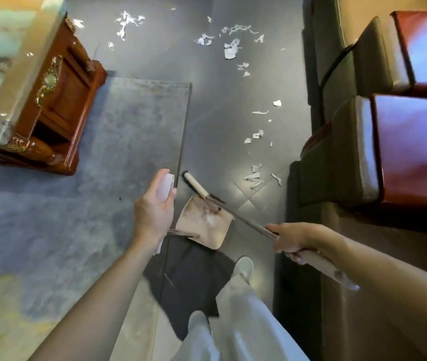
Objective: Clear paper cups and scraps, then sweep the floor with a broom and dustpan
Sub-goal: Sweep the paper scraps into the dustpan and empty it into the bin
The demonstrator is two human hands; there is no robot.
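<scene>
At your feet, on the grey floor (233, 105), the beige dustpan (204, 225) sits just beside the edge of the blue-grey rug (63, 204), with its open mouth turned toward the litter. Your left hand (155, 212) hangs above the pan's left side, and its fingers (152, 186) are curled round a white grip (166, 182); a thin rod shows between your wrist and the pan. Your right hand (290, 241) is lower and to the right, and its fingers (294, 256) are wrapped tight around the broom (235, 214). The shaft slants up and left from that grip across the top corner of the pan, and the cream head with its dark bristles lies just beyond your left thumb.

The scraps (254, 175) are all clear of both hands. The nearest torn white bits lie on the floor just past the broom head, to its right. More trail away along the front of the sofa (337, 152), and the thickest scatter lies at the far end of the floor. None of them are in the pan, as far as its smudged surface shows.

The marble-topped wooden worktop (58, 95) stands well to the left, on the rug. One pale shoe (243, 267) rests on a dark patch behind the pan.
</scene>
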